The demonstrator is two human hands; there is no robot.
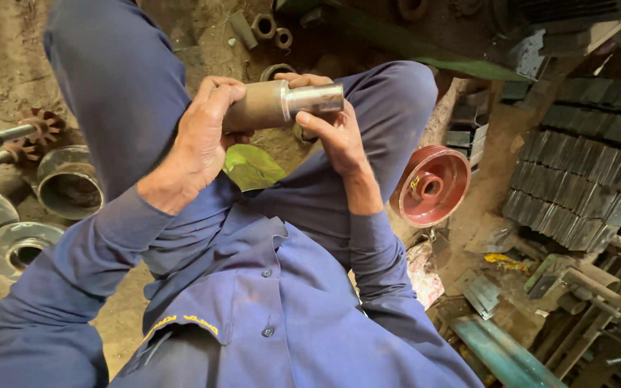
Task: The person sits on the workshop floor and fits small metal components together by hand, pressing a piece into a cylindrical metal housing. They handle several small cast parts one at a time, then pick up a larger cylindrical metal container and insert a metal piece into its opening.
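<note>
I hold a stepped metal cylinder (282,104) in front of me, above my knees. Its wider part is dull brown and its narrower end is shiny machined steel, pointing right. My left hand (199,140) wraps around the brown wide part. My right hand (332,129) grips the cylinder from below and behind, with fingers curled at the step and the shiny end. A green leaf (253,167) lies on the ground between my legs, under the hands. I wear blue work clothes.
A red pulley wheel (433,185) lies by my right knee. Steel flanges and a ring (70,183) rest on the dirt at left, beside toothed shafts (34,129). Stacked dark metal blocks (583,179) fill the right. Short pipe pieces (264,27) lie ahead.
</note>
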